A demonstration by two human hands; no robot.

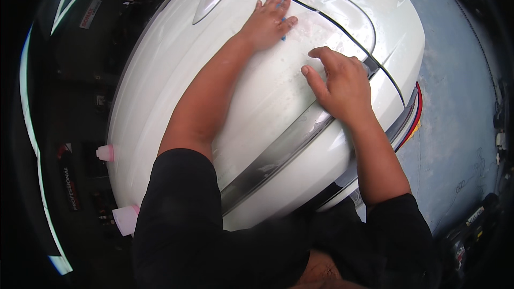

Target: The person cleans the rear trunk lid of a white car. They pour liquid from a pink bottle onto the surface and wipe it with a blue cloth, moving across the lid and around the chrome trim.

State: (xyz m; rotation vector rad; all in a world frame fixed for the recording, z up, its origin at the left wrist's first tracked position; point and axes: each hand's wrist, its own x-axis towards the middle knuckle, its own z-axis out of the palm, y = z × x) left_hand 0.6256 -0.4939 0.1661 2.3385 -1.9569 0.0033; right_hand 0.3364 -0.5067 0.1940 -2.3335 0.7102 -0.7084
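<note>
My left hand [267, 24] lies flat on the white roof [214, 101] of a car, fingers pointing away. Beneath its fingers a small blue piece [284, 37] shows at the edges, pressed against the paint; most of it is hidden, so its exact kind is unclear. To the right, my right hand [345, 83] is at the roof's side edge above the dark side window [278, 155]. Its thumb and forefinger are apart, with nothing visible between them. A white fin antenna [212, 1] stands up left of my left hand. The roof looks wet and smeared in places.
A dark curved seam [348, 35] crosses the body beyond my hands. Two pink-and-white containers [126, 220] [105, 153] stand by the roof's left edge. Red and blue curved strips [418, 109] show beside the car, over a grey-blue floor [450, 112]. Dark equipment [474, 222] lies lower right.
</note>
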